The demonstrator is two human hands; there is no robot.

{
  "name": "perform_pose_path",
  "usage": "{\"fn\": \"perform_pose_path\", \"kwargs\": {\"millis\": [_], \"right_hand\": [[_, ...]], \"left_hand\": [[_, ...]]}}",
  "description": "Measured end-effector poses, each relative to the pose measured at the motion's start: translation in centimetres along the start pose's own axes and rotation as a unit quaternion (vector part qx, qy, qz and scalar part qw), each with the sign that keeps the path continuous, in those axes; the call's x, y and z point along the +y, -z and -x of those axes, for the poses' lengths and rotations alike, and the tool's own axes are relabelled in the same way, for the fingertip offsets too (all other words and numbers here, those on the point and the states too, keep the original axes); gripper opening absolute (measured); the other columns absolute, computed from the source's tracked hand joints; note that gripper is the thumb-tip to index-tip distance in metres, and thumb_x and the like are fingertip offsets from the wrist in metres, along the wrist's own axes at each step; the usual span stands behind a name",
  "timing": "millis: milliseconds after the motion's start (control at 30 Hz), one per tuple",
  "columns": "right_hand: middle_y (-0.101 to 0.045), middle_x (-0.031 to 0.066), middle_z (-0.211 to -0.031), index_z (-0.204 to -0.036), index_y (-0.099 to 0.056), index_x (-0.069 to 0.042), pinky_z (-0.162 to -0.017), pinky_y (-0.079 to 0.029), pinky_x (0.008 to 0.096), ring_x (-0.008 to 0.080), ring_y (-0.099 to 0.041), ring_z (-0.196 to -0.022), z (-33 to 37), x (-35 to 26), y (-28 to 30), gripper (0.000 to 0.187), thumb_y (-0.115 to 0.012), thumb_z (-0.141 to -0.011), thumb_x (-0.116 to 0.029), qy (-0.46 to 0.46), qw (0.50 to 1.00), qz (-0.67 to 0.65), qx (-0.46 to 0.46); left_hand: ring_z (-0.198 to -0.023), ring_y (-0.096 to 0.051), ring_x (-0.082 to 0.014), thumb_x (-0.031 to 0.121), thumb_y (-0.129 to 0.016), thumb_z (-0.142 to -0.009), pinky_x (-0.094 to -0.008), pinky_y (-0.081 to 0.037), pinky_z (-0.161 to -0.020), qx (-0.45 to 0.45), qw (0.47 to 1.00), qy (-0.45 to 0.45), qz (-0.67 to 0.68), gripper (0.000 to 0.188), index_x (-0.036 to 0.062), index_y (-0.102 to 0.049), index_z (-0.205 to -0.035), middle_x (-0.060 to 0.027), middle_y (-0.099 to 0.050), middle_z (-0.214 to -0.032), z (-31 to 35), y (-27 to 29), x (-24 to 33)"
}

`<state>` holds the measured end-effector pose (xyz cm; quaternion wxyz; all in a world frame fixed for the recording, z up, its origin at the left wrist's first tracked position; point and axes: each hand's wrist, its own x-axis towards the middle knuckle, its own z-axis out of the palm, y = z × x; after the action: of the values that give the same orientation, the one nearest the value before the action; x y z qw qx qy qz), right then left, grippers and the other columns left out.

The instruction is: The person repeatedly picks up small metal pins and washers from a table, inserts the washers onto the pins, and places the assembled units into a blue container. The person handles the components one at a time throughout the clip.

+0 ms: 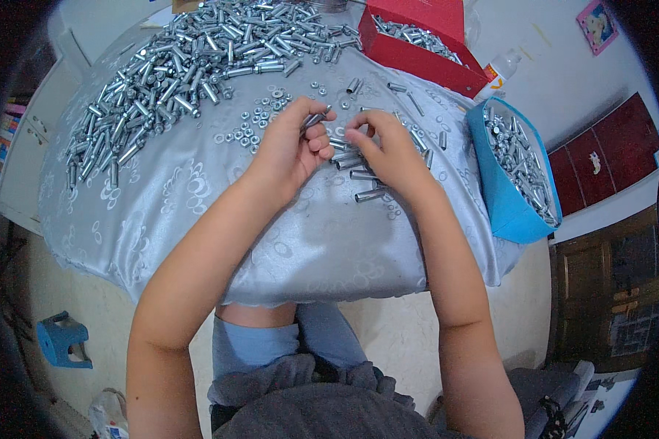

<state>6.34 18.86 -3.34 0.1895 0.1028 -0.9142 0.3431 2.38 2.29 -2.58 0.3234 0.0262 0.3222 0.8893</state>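
Note:
My left hand [297, 146] is closed around a slim metal bolt [314, 120], its tip pointing up to the right past the thumb and forefinger. Just to the right, my right hand [389, 150] has its fingers curled and the thumb close to the forefinger; whatever lies between them is too small to make out. Below and beside the right hand, several hollow metal sleeves [370, 195] lie on the cloth, partly hidden by it. Loose hex nuts [247, 130] and washers are scattered left of my left hand.
A large heap of metal anchor bolts [190, 69] covers the table's far left. At the far right stand a red box [395, 55] and a blue fabric bin [494, 194], both holding metal parts. A white bottle [499, 72] is between them. Silvery patterned cloth [315, 249] covers the table.

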Motion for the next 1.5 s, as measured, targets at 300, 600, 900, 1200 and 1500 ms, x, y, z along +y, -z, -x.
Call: {"fn": "perform_pose_path", "kwargs": {"millis": [300, 600, 900, 1200, 1500], "right_hand": [[-0.055, -0.0007, -0.078, -0.092, -0.054, -0.002, -0.059, -0.039, 0.0174, 0.0035, -0.048, -0.066, 0.2, -1.8, 0.3, 0.014, -0.054, -0.084, -0.013, -0.069, 0.938, -0.339, -0.022], [-0.057, 0.0006, -0.08, -0.092, -0.056, -0.001, -0.061, -0.04, 0.0177, 0.0042, -0.05, -0.069, 0.1, -2.1, 0.7, 0.017, -0.055, -0.084, -0.016, -0.108, 0.924, -0.366, -0.026], [-0.057, 0.0004, -0.08, -0.094, -0.056, -0.003, -0.061, -0.041, 0.0178, 0.0049, -0.05, -0.069, 0.2, -2.5, 1.0, 0.019, -0.058, -0.082, -0.017, -0.126, 0.901, -0.414, -0.037], [-0.057, 0.0012, -0.076, -0.094, -0.057, -0.002, -0.057, -0.041, 0.0189, 0.0066, -0.05, -0.065, 0.4, -2.2, 0.7, 0.019, -0.059, -0.081, -0.016, -0.147, 0.834, -0.529, -0.051], [-0.061, 0.0092, -0.088, -0.094, -0.061, 0.003, -0.067, -0.048, 0.0213, 0.0128, -0.059, -0.074, 0.2, -2.6, 1.0, 0.018, -0.06, -0.078, -0.006, -0.048, 0.924, -0.377, 0.026]], "left_hand": [[-0.05, -0.033, -0.0068, 0.017, -0.053, -0.078, -0.0229, -0.03, -0.047, 0.003, 0.991, 0.0, -0.135, 0.014, 0.0075, -0.045, -0.072, 0.0044, -0.033, -0.057, 0.5, -0.5, -0.3], [-0.05, -0.034, -0.0076, 0.015, -0.053, -0.079, -0.0241, -0.031, -0.048, -0.018, 0.988, -0.023, -0.149, 0.014, 0.0081, -0.045, -0.069, 0.0037, -0.034, -0.057, 0.9, -0.8, -0.2], [-0.05, -0.042, -0.0106, 0.016, -0.053, -0.078, -0.0233, -0.037, -0.049, -0.068, 0.987, 0.004, -0.144, 0.016, 0.0008, -0.054, -0.073, 0.0, -0.042, -0.056, 0.8, -0.5, -0.3], [-0.053, -0.038, -0.0085, 0.017, -0.054, -0.079, -0.0249, -0.035, -0.05, -0.094, 0.992, 0.035, -0.07, 0.012, 0.0065, -0.051, -0.075, 0.0031, -0.037, -0.059, 1.2, -0.9, -0.4], [-0.054, -0.035, -0.006, 0.018, -0.053, -0.082, -0.0212, -0.032, -0.051, -0.087, 0.988, -0.047, -0.12, 0.013, 0.0062, -0.049, -0.082, 0.0035, -0.037, -0.061, 0.8, -0.9, -0.6]]}}
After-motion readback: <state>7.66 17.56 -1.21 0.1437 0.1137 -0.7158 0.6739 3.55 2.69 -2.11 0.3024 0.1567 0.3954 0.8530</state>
